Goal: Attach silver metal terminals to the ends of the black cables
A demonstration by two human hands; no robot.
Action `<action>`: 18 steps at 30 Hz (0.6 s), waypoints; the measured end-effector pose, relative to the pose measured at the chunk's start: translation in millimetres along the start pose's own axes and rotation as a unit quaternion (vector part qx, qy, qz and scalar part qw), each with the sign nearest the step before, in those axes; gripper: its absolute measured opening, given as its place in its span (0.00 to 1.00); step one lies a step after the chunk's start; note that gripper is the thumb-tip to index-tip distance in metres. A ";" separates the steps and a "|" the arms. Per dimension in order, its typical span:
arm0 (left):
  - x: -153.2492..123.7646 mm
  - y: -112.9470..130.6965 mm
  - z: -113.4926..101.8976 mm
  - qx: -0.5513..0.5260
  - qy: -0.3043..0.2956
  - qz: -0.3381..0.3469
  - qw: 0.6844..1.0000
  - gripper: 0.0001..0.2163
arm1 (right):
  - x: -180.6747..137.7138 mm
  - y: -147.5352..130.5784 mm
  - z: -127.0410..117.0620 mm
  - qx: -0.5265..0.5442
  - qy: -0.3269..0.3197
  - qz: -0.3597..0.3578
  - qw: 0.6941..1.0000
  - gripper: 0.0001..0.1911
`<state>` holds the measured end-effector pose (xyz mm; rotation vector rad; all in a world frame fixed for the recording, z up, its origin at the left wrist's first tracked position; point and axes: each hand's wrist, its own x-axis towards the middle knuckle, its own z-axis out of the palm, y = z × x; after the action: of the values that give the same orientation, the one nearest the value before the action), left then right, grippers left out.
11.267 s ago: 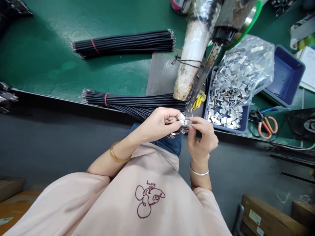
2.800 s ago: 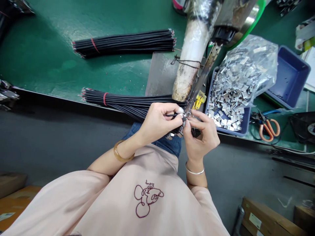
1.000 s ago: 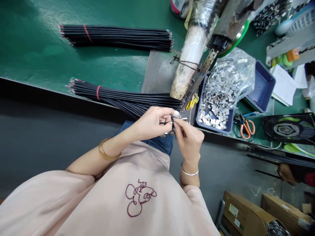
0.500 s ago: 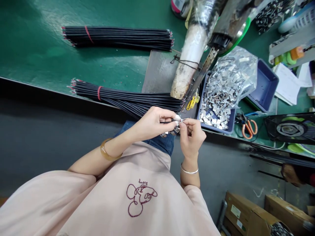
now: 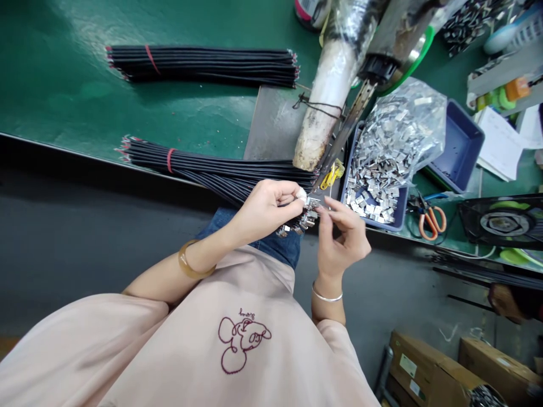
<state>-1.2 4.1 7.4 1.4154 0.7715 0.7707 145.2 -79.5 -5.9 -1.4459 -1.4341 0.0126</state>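
My left hand [image 5: 271, 209] is closed in a pinch at the table's front edge, with a white covering on a fingertip. A small silver metal connector [image 5: 313, 202] shows at its fingertips; the black cable seen in this grip earlier is mostly hidden now. My right hand [image 5: 343, 234] is just right of it, thumb and fingers apart, apparently holding nothing. Below the fingertips hangs a cluster of metal-ended cables [image 5: 299, 226], close to my lap. Behind my left hand lies a bundle of black cables [image 5: 212, 167] tied with a red band.
A second tied cable bundle [image 5: 203, 66] lies farther back. Right of my hands, a blue bin [image 5: 399, 217] holds loose metal connectors and a plastic bag. Orange-handled pliers [image 5: 432, 222] lie beside it. A wrapped white post [image 5: 316, 121] and a yellow tag [image 5: 331, 176] are ahead.
My right hand has moved right and its fingers have spread, away from my left fingertips. My left hand has shifted slightly, and more of the metal connectors now shows.
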 end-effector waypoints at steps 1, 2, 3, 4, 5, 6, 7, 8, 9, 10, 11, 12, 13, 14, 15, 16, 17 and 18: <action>0.3 0.1 0.7 0.011 0.008 0.004 1.000 0.09 | -0.4 0.9 2.4 -0.008 -0.015 -0.012 1.000 0.07; 0.6 0.3 1.6 0.022 0.017 0.008 1.000 0.10 | -0.3 1.7 4.9 -0.015 -0.022 -0.019 0.999 0.07; 1.0 0.7 2.6 0.032 0.027 0.010 0.999 0.09 | 0.2 2.3 7.3 -0.020 -0.023 -0.021 0.999 0.06; 1.3 1.1 3.6 0.042 0.036 0.011 0.998 0.09 | 1.0 2.7 9.4 -0.022 -0.020 -0.022 0.999 0.06; 1.7 1.6 4.6 0.049 0.045 0.011 0.998 0.08 | 2.0 2.9 11.3 -0.022 -0.014 -0.023 0.999 0.06; 2.2 2.0 5.4 0.054 0.053 0.012 0.997 0.08 | 3.0 3.1 12.9 -0.023 -0.009 -0.023 0.999 0.06; 2.7 2.3 6.1 0.057 0.059 0.012 0.997 0.07 | 4.1 3.2 14.1 -0.023 -0.006 -0.022 0.999 0.06; 3.1 2.5 6.6 0.057 0.063 0.013 0.996 0.07 | 5.3 3.2 15.1 -0.025 -0.005 -0.022 0.999 0.05; 3.6 2.7 6.9 0.055 0.066 0.015 0.996 0.07 | 6.5 3.2 15.8 -0.026 -0.005 -0.022 0.999 0.05; 4.0 3.0 6.9 0.053 0.068 0.017 0.996 0.07 | 7.7 3.1 16.2 -0.027 -0.005 -0.021 0.999 0.05; 4.4 3.2 6.8 0.051 0.071 0.019 0.996 0.07 | 9.0 2.7 16.5 -0.027 -0.005 -0.022 0.999 0.04; 4.8 3.6 6.6 0.051 0.073 0.023 0.996 0.07 | 10.4 2.2 16.6 -0.027 -0.003 -0.023 0.999 0.05; 5.1 4.2 6.4 0.052 0.075 0.028 0.995 0.07 | 11.8 1.6 16.6 -0.027 -0.001 -0.026 0.999 0.05; 5.5 4.8 6.2 0.054 0.077 0.032 0.995 0.07 | 13.2 0.7 16.4 -0.029 0.002 -0.030 0.999 0.05; 5.7 5.5 6.0 0.056 0.078 0.035 0.995 0.08 | 14.3 -0.2 16.1 -0.031 0.002 -0.034 0.999 0.06; 5.9 6.3 5.9 0.058 0.080 0.037 0.994 0.08 | 15.1 -1.0 15.6 -0.033 0.000 -0.038 0.999 0.06; 5.9 7.0 5.8 0.058 0.081 0.038 0.994 0.08 | 15.5 -1.6 14.9 -0.034 -0.002 -0.040 0.999 0.06; 5.8 7.6 5.7 0.059 0.082 0.036 0.994 0.08 | 15.4 -2.0 14.1 -0.032 -0.007 -0.042 0.999 0.06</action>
<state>6.7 5.9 15.0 1.5057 0.9087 0.9179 139.1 -59.9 -1.3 -1.4384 -1.5168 -0.0759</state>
